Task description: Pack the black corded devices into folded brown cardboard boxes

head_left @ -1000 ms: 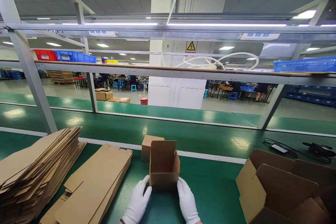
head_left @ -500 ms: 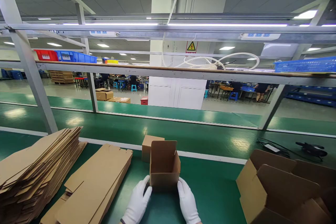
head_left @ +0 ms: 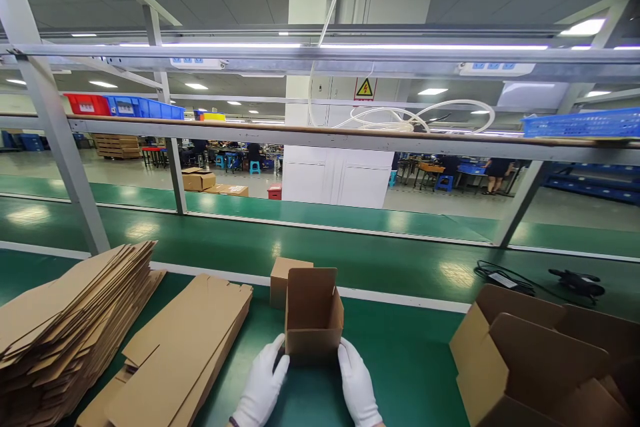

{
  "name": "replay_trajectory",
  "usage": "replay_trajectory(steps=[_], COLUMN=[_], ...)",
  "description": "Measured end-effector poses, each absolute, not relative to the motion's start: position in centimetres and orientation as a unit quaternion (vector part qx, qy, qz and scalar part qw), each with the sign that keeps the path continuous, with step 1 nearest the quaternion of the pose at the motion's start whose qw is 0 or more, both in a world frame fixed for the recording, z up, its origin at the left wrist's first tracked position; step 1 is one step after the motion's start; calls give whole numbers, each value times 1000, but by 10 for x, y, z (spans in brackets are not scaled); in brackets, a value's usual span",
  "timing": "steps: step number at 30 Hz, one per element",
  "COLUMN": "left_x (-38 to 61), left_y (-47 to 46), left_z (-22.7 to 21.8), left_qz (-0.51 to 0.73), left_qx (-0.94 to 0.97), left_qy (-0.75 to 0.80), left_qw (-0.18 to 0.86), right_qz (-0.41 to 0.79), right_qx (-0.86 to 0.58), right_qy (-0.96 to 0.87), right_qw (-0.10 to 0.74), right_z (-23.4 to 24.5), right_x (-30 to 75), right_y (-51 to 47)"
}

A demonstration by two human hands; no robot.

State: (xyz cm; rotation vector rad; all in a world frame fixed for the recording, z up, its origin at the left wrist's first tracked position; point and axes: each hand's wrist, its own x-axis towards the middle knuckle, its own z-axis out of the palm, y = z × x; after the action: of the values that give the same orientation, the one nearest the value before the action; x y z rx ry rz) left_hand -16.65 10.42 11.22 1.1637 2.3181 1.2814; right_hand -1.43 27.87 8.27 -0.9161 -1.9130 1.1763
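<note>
An open cardboard box (head_left: 315, 345) sits upright on the green work surface in front of me, its back flap raised. My left hand (head_left: 263, 377), in a white glove, touches its lower left side with the fingers, the thumb standing apart at the near corner. At the lower right side, my right hand (head_left: 357, 380), also gloved, presses its fingers to the cardboard. The box is held between the two hands. Directly behind stands a smaller-looking closed cardboard box (head_left: 286, 277), partly hidden by the open one.
Flattened cardboard lies at left in a tall stack (head_left: 75, 327) and a lower stack (head_left: 185, 347). Open boxes (head_left: 500, 353) stand at right. Beyond a white strip, a green belt (head_left: 400, 267) carries a black cable (head_left: 505, 278) and a black device (head_left: 577, 285). Metal posts (head_left: 75, 147) rise behind.
The black cable and black device on the far belt have shifted a little to the left. My hands and the open box stay in place.
</note>
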Motion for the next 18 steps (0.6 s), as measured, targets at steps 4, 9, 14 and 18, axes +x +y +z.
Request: replay_trajectory(steps=[4,9,14,18], left_x=[-166,-164,-164,-164], left_y=[105,104,104,103], left_z=[113,118,119,120], left_qz=[437,439,433,439], left_qx=[397,390,397,396], left_qy=[798,801,800,797], left_qw=[125,120,120,120], right_qz=[456,455,462,463], right_qx=[-350,-351,-347,-346], right_qy=[-736,-738,-739,-741], right_qw=[357,354,347,341], right_z=[83,81,79,79], right_x=[-14,-14,-14,-13], right_y=[278,278,279,280])
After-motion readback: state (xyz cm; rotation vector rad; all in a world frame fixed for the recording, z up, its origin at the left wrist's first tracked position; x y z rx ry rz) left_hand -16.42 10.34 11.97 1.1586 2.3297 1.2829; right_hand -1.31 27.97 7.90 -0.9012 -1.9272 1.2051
